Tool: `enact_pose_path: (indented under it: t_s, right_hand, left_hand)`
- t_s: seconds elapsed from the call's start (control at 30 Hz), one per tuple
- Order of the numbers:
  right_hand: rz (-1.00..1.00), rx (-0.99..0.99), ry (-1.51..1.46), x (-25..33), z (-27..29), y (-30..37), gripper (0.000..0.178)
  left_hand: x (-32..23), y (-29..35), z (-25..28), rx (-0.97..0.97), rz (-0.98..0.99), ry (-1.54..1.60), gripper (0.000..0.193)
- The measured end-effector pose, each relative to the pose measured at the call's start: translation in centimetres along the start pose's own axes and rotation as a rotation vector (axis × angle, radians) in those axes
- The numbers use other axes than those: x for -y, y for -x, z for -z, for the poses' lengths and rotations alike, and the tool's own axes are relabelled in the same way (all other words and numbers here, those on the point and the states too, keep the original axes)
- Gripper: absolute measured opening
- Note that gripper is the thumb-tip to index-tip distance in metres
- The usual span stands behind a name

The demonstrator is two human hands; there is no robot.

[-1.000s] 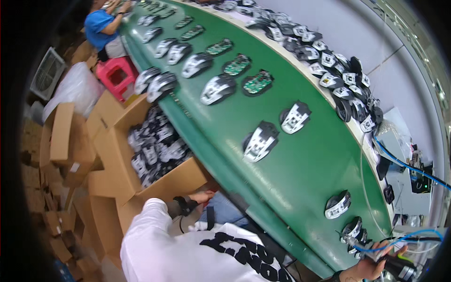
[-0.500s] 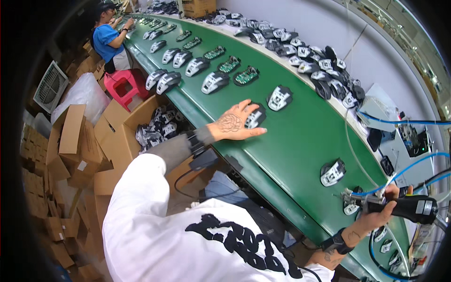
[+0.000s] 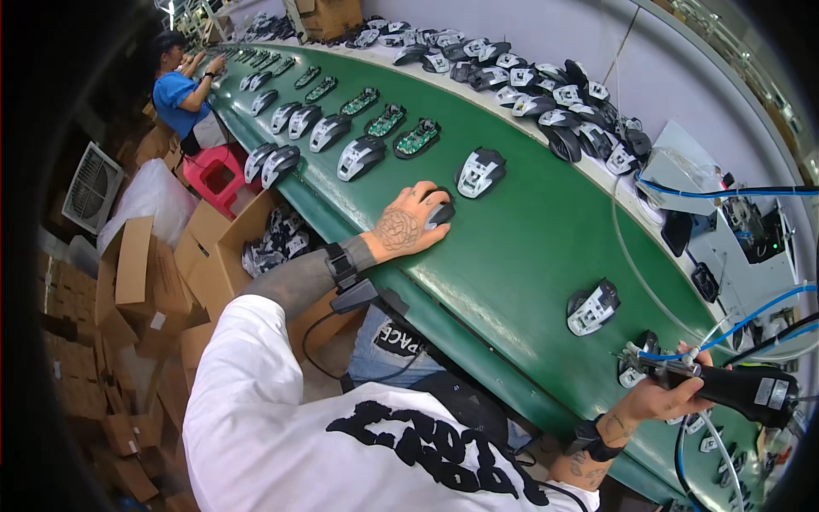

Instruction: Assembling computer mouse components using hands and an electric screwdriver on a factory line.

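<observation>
A dark computer mouse [image 3: 440, 212] sits near the front edge of the green conveyor belt [image 3: 520, 247], covered by the left hand [image 3: 408, 224], fingers curled over it. Beside it lies an open mouse shell [image 3: 480, 171]. Toward the belt's right end, the right hand [image 3: 661, 394] grips a black electric screwdriver [image 3: 734, 389], fingers wrapped around its body.

The person wears a white short-sleeved shirt [image 3: 281, 427] with bold black lettering printed across its front. The left hand [image 3: 408, 226] bears a round dark tattoo on its back, and dense dark tattooing covers the left forearm. A black strap [image 3: 341, 266] circles the left wrist, with a small black box [image 3: 357, 294] beside it and a thin black cable [image 3: 320, 363] trailing from it. The right hand [image 3: 661, 394] and forearm carry smaller tattoos, and a black band [image 3: 593, 441] wraps the right wrist.
</observation>
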State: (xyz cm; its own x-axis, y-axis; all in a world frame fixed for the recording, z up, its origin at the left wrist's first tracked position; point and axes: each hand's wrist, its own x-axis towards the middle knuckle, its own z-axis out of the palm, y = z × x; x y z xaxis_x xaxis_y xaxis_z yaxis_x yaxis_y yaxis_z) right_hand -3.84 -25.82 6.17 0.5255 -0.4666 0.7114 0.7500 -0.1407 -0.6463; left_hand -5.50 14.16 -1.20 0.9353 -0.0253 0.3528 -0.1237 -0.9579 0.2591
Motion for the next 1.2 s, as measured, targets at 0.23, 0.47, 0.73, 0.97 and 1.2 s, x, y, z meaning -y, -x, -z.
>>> enact_pose_path:
  t_s: [0.23,0.47,0.73,0.97,1.2]
  right_hand:
    - [0.075,-0.024,0.018,0.0,0.3,0.3,0.063]
    - [0.026,-0.005,0.035,-0.3,1.3,0.4,0.067]
    - [-0.002,-0.022,-0.005,-0.6,0.4,0.9,0.068]
    - [0.053,-0.025,0.005,-0.1,0.8,0.6,0.065]
    - [0.005,-0.049,0.049,0.0,0.1,0.7,0.066]
  left_hand:
    - [10.4,-9.7,1.0,-0.255,-0.01,-0.017,0.042]
    - [13.6,-12.5,-3.0,0.057,-0.032,-0.06,0.044]
    - [14.5,-13.5,-4.2,-0.111,0.035,-0.122,0.056]
    - [15.0,-2.5,2.1,-0.18,0.22,-0.247,0.06]
    - [17.2,-11.3,2.6,-0.149,0.32,-0.228,0.053]
